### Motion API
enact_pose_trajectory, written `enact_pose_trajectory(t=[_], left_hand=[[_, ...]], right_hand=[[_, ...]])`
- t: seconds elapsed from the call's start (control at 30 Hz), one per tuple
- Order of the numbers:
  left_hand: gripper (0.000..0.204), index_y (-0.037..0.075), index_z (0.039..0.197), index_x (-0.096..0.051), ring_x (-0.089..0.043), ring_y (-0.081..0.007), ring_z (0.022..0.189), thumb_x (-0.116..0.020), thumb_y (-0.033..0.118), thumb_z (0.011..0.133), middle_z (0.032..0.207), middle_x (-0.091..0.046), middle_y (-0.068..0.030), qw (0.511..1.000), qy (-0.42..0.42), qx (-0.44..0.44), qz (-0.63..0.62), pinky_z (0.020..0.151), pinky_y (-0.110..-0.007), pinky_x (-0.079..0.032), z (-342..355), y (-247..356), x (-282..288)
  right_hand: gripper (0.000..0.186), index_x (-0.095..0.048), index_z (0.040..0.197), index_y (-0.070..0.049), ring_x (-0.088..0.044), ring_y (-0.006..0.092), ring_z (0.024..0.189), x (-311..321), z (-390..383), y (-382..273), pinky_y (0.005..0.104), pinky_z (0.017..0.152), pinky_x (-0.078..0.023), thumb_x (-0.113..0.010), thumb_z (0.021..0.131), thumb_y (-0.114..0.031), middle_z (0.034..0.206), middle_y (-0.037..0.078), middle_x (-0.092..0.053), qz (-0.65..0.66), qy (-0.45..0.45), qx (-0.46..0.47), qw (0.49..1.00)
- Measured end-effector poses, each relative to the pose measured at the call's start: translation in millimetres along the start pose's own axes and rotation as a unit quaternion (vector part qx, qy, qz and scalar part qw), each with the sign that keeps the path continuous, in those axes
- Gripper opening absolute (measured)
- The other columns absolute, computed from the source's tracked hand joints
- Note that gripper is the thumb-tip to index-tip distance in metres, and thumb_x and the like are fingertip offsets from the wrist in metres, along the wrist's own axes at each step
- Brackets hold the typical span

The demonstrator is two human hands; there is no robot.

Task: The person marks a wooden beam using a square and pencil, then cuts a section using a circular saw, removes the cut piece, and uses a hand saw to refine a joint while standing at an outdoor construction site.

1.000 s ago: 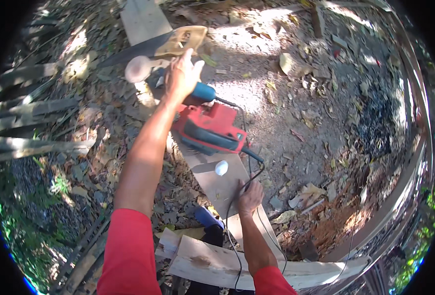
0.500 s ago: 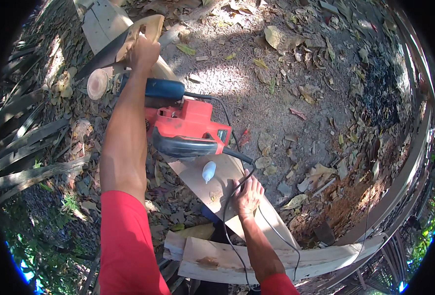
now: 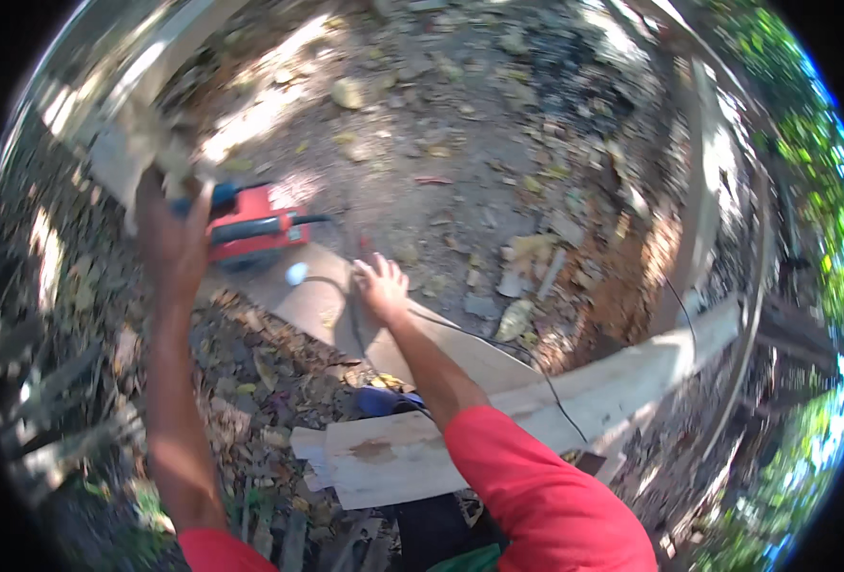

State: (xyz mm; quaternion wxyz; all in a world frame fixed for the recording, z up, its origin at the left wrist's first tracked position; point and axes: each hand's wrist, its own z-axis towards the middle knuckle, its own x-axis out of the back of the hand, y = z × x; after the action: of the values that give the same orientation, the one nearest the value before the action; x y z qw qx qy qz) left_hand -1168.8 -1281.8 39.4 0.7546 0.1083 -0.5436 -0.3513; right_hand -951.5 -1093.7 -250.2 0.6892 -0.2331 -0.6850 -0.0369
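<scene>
My left hand (image 3: 169, 214) is smeared by motion beside a blue power tool (image 3: 217, 198); a pale, blurred shape above it may be a saw handle, but I cannot make it out. Next to the blue tool, a red electric planer (image 3: 262, 205) with a black handle lies on a flat board (image 3: 298, 310). A small white object (image 3: 297, 274) sits on that board. Lower right of it, my right hand (image 3: 380, 286) has its fingers spread at the board's edge, beside a looping black cord (image 3: 479, 336).
A pale plank (image 3: 546, 410) crosses in front of me, above my dark-clothed legs. A blue-purple item (image 3: 377, 400) lies under the boards. Leaf-strewn dirt (image 3: 470, 162) surrounds the work, with upright posts (image 3: 700, 172) and curved-looking timbers at the right and foliage beyond.
The view has swung, shifting the boards and tools leftward. My left hand, earlier gripping a saw's wooden handle, is now blurred. My right hand's fingers look more spread.
</scene>
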Motion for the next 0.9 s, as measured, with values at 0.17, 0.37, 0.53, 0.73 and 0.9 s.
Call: enact_pose_trajectory(t=[0.17,0.37,0.53,0.73,0.9], left_hand=[[0.064,-0.007,0.136,-0.039,-0.051,-0.0357,0.119,-0.069,0.02,0.085,0.129,-0.052,-0.0235,0.983,-0.152,0.07,-0.077,0.102,-0.042,-0.037,-143.8,96.4,83.8],[0.052,-0.006,0.118,-0.055,-0.057,-0.0239,0.107,-0.077,0.016,0.078,0.117,-0.06,-0.0157,0.908,-0.259,0.114,-0.308,0.091,-0.037,-0.045,-372.0,344.5,95.5],[0.057,-0.002,0.124,-0.053,-0.056,-0.0307,0.113,-0.078,0.019,0.077,0.123,-0.057,-0.0183,0.846,-0.406,0.013,-0.346,0.095,-0.042,-0.043,-519.4,524.3,95.8],[0.073,0.0,0.133,-0.046,-0.049,-0.0382,0.121,-0.08,0.026,0.074,0.129,-0.052,-0.0222,0.684,-0.656,-0.304,-0.095,0.102,-0.043,-0.039,-618.8,684.8,58.4],[0.062,0.001,0.131,-0.052,-0.062,-0.0333,0.103,-0.073,0.03,0.08,0.111,-0.063,-0.0213,0.577,-0.773,-0.262,-0.031,0.089,-0.039,-0.048,-666.9,738.8,-3.5]], right_hand=[[0.068,-0.065,0.107,0.0,-0.063,0.0265,0.09,150.0,-82.5,-48.5,0.0349,0.083,-0.047,-0.035,0.097,-0.06,0.097,0.015,-0.067,0.617,-0.221,-0.206,0.726],[0.062,-0.059,0.12,-0.004,-0.064,0.0182,0.099,378.2,-299.4,58.5,0.0315,0.087,-0.051,-0.049,0.093,-0.059,0.113,0.008,-0.064,0.866,-0.232,-0.239,0.373],[0.033,-0.066,0.109,-0.004,-0.065,0.0122,0.088,479.1,-468.4,211.1,0.027,0.085,-0.052,-0.064,0.09,-0.031,0.096,0.002,-0.069,0.917,-0.113,-0.242,0.296],[0.034,-0.06,0.113,0.002,-0.067,0.0176,0.085,537.6,-674.8,431.9,0.031,0.077,-0.054,-0.069,0.083,-0.012,0.092,0.009,-0.069,0.781,0.14,-0.34,0.505],[0.06,-0.049,0.126,0.005,-0.061,0.016,0.078,560.8,-873.3,547.5,0.0272,0.077,-0.051,-0.073,0.08,-0.025,0.086,0.008,-0.064,0.63,0.412,-0.501,0.427]])
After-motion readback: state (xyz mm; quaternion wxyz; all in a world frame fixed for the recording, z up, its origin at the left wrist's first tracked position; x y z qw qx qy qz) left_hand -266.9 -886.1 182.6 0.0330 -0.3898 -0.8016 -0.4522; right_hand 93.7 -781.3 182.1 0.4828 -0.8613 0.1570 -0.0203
